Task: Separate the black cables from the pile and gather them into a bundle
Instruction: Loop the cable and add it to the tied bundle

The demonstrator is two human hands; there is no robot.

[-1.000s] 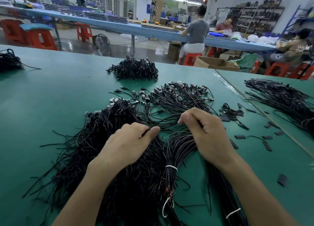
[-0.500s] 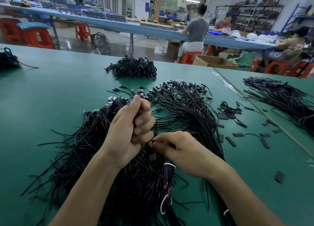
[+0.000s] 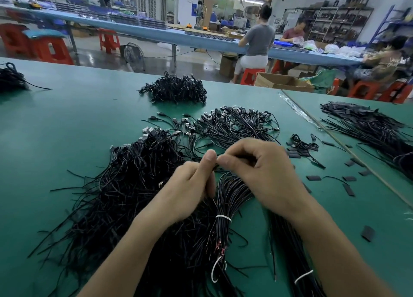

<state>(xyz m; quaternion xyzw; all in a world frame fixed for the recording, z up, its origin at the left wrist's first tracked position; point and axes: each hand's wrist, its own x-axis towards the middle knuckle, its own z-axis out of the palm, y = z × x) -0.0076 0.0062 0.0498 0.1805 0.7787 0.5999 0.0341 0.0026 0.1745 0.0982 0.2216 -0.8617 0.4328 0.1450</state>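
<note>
A big loose pile of black cables (image 3: 125, 185) spreads over the green table (image 3: 55, 122) in front of me. A tied bundle of black cables (image 3: 225, 198) with a white tie lies between my forearms, its plug ends fanning out behind my hands (image 3: 237, 127). My left hand (image 3: 190, 185) and my right hand (image 3: 259, 169) meet above the pile, thumbs almost touching. Both pinch thin black cables between thumb and curled fingers. Another tied bundle (image 3: 297, 263) lies under my right forearm.
A separate heap of black cables (image 3: 176, 90) lies farther back, another (image 3: 11, 78) at the far left, and a long heap (image 3: 375, 129) on the adjoining table to the right. Small black sleeves (image 3: 348, 188) litter the right side. People sit at a blue bench behind.
My right hand rose from the bundle and moved up to meet my left hand. My left hand came down and opened from a raised fist into a pinch on cables.
</note>
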